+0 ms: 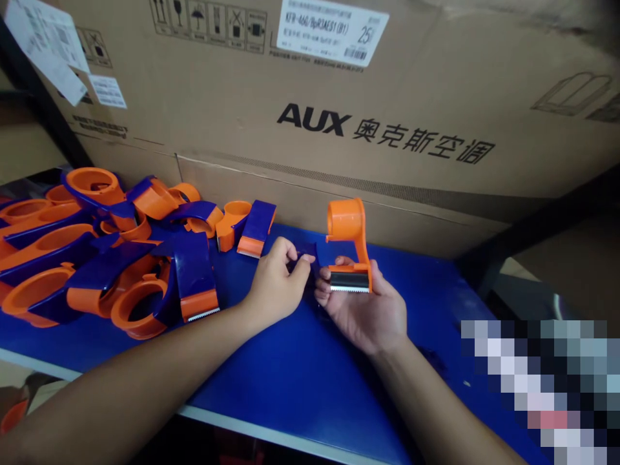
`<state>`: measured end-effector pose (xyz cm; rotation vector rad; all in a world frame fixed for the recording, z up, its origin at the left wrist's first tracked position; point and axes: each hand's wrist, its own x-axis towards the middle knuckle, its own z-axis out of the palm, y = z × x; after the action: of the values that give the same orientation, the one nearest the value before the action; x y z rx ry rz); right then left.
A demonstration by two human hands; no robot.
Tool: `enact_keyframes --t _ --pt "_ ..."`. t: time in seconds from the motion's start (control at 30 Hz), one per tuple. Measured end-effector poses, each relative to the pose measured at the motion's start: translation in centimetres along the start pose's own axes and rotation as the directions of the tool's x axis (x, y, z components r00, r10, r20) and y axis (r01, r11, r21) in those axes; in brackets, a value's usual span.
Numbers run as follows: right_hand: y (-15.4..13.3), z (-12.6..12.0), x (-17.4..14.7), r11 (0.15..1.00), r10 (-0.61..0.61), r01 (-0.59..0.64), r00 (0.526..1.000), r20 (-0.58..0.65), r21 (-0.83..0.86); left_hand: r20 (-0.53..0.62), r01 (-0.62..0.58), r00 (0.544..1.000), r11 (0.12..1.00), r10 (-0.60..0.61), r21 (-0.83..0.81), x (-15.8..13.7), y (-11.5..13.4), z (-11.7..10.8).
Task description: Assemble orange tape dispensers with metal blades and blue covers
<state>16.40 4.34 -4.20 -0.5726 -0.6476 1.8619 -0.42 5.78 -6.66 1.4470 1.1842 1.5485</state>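
Note:
My right hand (371, 313), palm up, holds an orange tape dispenser (361, 242) with its ring upward. A black roller and a silver serrated blade sit at its lower end. My left hand (278, 281) is closed in a pinch just left of it. A dark blue plastic piece (307, 250) shows at those fingertips, partly hidden by them and hard to tell from the blue surface. The two hands are apart. To the left lies a pile of orange and blue tape dispensers (196, 274), several with toothed blades facing me.
The blue shelf (271, 381) has a pale front edge. A large cardboard box (217, 110) printed AUX stands upright along the back. Dark metal posts (504, 219) rise at both sides. A pixelated patch covers the lower right.

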Motion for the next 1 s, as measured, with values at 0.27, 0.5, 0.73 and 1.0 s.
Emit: enact_keyframes --t 0.27,0.5,0.73,1.0 --pt "-0.1 -0.1 -0.3 0.999 0.034 -0.034 0.999 0.037 0.005 0.097 0.188 0.98 0.97 -0.174 -0.152 -0.6 1.0 0.4" --pt "-0.1 -0.1 -0.3 0.997 0.051 -0.053 0.998 0.046 0.047 0.132 0.094 0.988 0.984 -0.074 -0.15 -0.8 1.5 0.2" --pt "-0.5 0.2 -0.5 0.996 0.041 -0.04 0.999 -0.012 0.085 0.141 0.157 0.982 0.951 -0.122 -0.265 -0.9 1.9 0.2" --pt "-0.7 0.1 -0.4 0.999 0.01 -0.01 1.0 -0.015 0.05 0.177 0.25 0.965 0.873 -0.192 -0.418 -1.1 3.4 0.3"
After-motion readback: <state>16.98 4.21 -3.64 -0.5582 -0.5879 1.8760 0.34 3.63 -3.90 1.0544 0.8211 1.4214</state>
